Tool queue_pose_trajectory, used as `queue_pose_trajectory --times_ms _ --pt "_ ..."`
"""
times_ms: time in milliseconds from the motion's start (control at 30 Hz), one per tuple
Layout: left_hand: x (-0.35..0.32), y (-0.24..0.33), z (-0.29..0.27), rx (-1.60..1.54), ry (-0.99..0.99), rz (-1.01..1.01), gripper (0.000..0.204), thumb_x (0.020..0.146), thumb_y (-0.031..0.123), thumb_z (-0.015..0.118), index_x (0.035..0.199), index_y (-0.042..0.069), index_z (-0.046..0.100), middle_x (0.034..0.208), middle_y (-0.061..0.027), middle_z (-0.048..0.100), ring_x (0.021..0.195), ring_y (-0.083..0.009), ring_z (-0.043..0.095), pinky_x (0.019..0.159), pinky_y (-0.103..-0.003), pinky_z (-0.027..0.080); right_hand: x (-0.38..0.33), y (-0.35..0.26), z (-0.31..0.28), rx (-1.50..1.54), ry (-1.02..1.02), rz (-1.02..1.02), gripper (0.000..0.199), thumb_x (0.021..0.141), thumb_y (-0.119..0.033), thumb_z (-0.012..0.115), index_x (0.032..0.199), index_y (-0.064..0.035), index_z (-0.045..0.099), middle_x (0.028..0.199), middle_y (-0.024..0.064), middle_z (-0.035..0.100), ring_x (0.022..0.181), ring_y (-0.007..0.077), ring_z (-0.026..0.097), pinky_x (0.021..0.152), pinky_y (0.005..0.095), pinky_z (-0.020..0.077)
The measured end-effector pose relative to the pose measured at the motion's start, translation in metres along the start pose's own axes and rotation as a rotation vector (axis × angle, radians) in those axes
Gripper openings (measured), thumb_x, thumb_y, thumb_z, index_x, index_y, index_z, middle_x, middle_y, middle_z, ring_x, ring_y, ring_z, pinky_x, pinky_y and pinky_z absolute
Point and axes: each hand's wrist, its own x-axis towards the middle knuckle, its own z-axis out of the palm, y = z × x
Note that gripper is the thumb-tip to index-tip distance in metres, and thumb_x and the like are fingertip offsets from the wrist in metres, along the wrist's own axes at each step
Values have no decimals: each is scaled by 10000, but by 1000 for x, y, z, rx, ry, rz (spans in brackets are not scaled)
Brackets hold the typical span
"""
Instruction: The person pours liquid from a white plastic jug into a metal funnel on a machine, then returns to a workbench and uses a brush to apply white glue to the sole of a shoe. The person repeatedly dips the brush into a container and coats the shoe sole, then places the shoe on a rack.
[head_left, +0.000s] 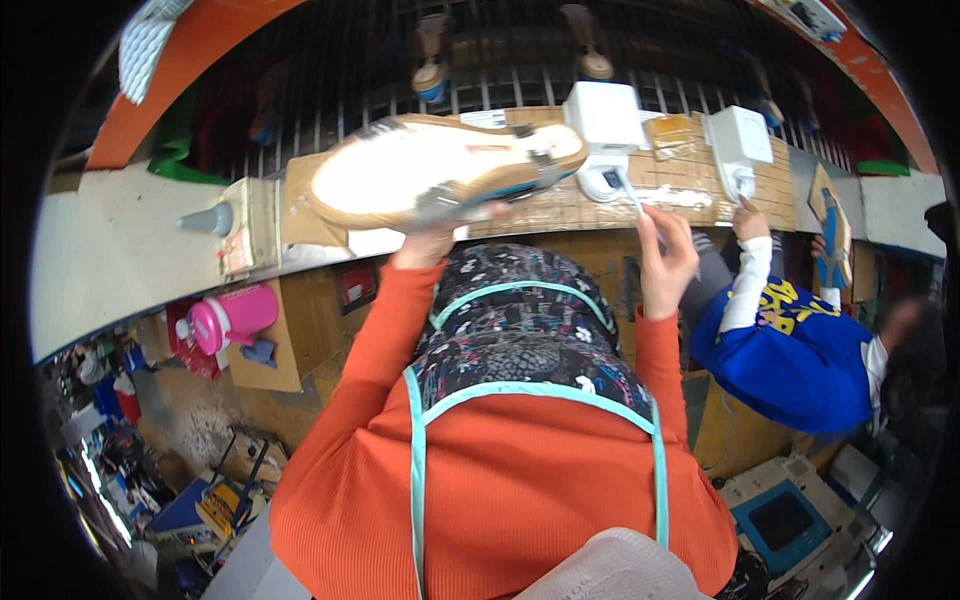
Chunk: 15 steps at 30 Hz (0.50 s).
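My left hand point(432, 242) is closed on a shoe point(390, 175) from below, its pale sole brightly lit and smeared by motion. Blue shows along the shoe's lower edge. Thumb and fingers of my right hand point(668, 258) pinch the thin white handle of a brush point(632, 192). The brush's far end reaches into the cup at the base of a white dispenser point(604, 118); its tip cannot be made out there.
A second white dispenser point(740, 137) stands farther right, where a co-worker's hand point(750, 220) works; that person also holds a blue shoe point(832, 245). Behind the cardboard-covered bench point(680, 180) runs a rack point(510, 85) carrying shoes. A grey cone point(207, 220) juts out at left.
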Motion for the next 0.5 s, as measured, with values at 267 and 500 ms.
queue_pose_trajectory --times_ms 267,500 --pt "4 38 -26 -1019 -216 86 1160 617 702 755 1485 98 279 1417 -181 403 1058 -377 570 1020 -559 410 22 141 14 -814 -51 -92 82 826 -253 705 864 -190 740 818 -1 647 810 187 599 772 389 327" --pt "3 31 -33 -1043 -170 -129 1174 635 809 643 1452 27 327 1023 -141 576 819 -263 577 873 -449 402 35 150 21 -808 -123 -284 87 844 -235 684 853 -164 734 789 26 628 713 217 606 793 410 317"
